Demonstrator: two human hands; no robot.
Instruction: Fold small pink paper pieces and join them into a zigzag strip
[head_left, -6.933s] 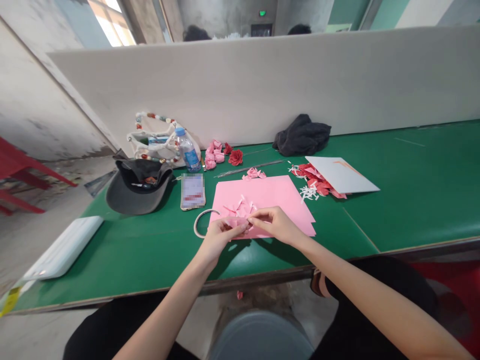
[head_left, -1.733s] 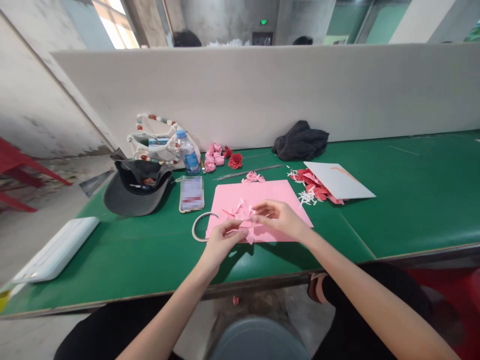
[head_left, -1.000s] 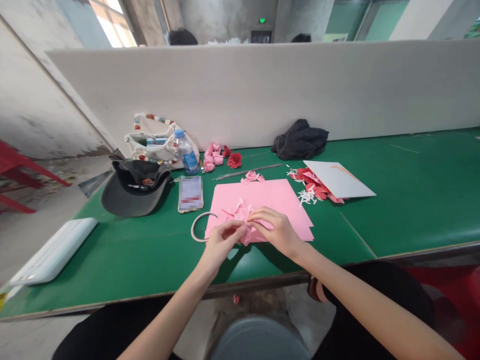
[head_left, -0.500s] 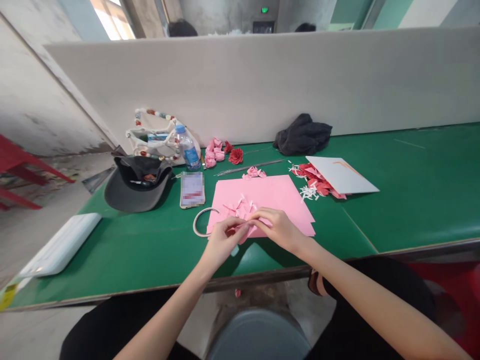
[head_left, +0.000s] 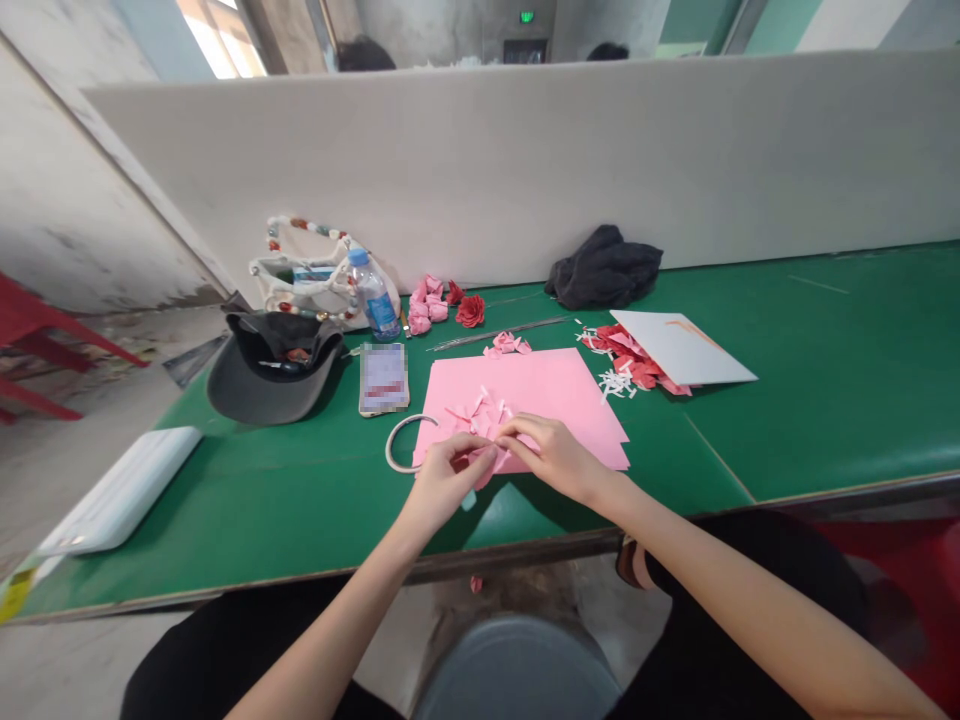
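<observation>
Both of my hands meet above the near edge of a stack of pink paper sheets (head_left: 555, 385). My left hand (head_left: 444, 475) pinches a small cut piece of pink paper (head_left: 484, 474) between thumb and fingers. The fingertips of my right hand (head_left: 553, 456) are closed on the upper edge of that same piece, touching the left fingertips. Just beyond my fingers, several loose pink paper petals (head_left: 480, 410) lie heaped on the sheets. A white ring like a tape roll (head_left: 391, 450) rests by the stack's left edge. Below my left hand shows a small pale patch (head_left: 469, 500) I cannot make out.
On the green table (head_left: 300, 520) are a cap (head_left: 277, 385), phone (head_left: 384, 375), bottle (head_left: 379, 300), beaded bag (head_left: 315, 285), pink paper roses (head_left: 427, 308), red rose (head_left: 470, 311), thin wires (head_left: 502, 333), red petals (head_left: 637, 368) under white card (head_left: 682, 350), and black cloth (head_left: 606, 268).
My right hand's fingers, spread above the pink paper 1.7 seconds ago, have come down and now pinch it beside my left fingertips. The pale patch below my left hand has appeared.
</observation>
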